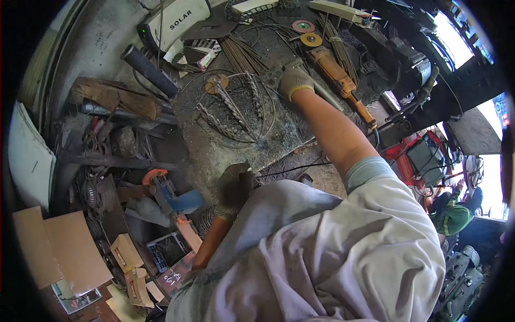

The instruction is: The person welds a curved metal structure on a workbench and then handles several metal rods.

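The right hand [294,80] seemingly reaches beside the angle grinder [333,68]; lifting that would need a firm hold. Its fingers' grip, like the left hand's [235,187], is unclear.

Metal workshop: angle grinder [333,71], discs [303,26], rods [242,53].

white glare at right, dark curved rim

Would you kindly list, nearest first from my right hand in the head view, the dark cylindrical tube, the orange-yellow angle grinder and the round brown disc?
1. Orange-yellow angle grinder, just right of the right hand.
2. Round brown disc, left of the hand.
3. Dark cylindrical tube, farther left.
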Available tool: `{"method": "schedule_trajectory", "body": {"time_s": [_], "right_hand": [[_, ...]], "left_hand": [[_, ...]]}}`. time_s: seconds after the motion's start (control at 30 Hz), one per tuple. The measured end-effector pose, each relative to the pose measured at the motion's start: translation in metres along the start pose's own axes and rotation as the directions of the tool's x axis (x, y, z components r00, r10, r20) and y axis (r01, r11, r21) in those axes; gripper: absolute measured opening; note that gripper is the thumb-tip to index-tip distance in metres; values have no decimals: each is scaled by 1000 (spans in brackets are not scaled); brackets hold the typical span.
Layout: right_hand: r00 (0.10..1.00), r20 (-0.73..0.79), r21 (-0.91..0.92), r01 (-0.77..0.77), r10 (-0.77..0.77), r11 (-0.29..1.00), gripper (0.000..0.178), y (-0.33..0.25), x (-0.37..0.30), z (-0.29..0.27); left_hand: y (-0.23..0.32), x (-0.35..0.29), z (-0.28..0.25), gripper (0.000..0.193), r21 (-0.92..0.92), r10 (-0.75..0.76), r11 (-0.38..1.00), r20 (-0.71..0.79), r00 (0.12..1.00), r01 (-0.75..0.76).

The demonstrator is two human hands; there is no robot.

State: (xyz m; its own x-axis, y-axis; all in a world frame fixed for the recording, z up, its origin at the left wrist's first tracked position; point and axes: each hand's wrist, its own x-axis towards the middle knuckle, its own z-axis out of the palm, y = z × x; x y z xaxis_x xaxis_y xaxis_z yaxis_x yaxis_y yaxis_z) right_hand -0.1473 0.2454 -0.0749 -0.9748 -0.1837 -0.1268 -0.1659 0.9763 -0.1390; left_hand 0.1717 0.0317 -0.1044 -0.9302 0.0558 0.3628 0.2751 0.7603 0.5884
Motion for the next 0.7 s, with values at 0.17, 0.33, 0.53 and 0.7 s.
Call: {"method": "schedule_trajectory", "body": {"time_s": [0.17,0.33,0.53,0.7], "right_hand": [[984,-158,79,91,-78,993,41,2,-39,-11],[913,-384,559,350,-139,752,48,-28,-147,-25],[774,-361,452,633,-520,628,56,-50,-222,-4],[823,-199,567,540,-532,623,71,-45,-233,-12]], "left_hand": [[-12,-4,5,28,-131,58,989,-48,997,-63],[-6,1,-12,25,-582,-424,629,298,855,515],[24,35,-12,35,-827,-350,207,437,829,523],[60,67,-29,20,-661,-199,638,353,914,395]]}}
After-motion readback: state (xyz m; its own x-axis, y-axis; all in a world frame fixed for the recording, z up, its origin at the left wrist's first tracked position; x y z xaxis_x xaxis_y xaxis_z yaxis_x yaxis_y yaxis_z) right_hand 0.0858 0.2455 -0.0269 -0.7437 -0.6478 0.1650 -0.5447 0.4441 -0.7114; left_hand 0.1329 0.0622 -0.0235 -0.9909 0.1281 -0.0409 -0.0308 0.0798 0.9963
